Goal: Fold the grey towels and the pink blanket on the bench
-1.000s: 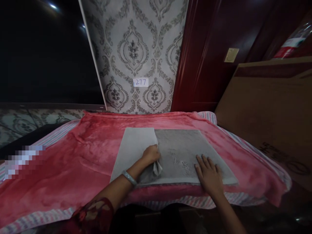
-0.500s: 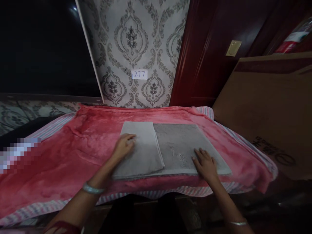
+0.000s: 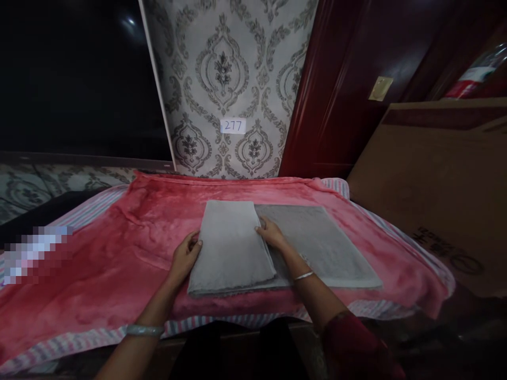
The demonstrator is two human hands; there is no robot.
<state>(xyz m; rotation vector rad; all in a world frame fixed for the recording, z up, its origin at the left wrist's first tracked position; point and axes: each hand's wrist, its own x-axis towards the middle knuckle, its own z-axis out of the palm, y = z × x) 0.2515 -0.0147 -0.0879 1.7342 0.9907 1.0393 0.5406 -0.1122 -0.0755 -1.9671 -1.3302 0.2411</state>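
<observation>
A grey towel [image 3: 328,248] lies on a pink blanket, its left part folded over into a paler double layer [image 3: 232,243]. My right hand [image 3: 273,235] grips the right edge of that folded part, with the thumb on top and the fingertips partly hidden at the edge. At the left fold, my left hand [image 3: 185,258] is closed on the towel's edge, its thumb against the cloth and its fingers curled beside it. The right part of the towel lies flat in a single spread.
The pink blanket [image 3: 158,232] covers the surface, over a striped cloth [image 3: 79,343]. A large cardboard box [image 3: 428,179] stands at the right. Behind are a dark screen [image 3: 79,79], patterned wallpaper with a "277" label [image 3: 233,125], and a dark red door panel [image 3: 340,89].
My right hand has moved left from the towel's right part to the edge of the folded layer. My left hand has slid off the top to the left fold.
</observation>
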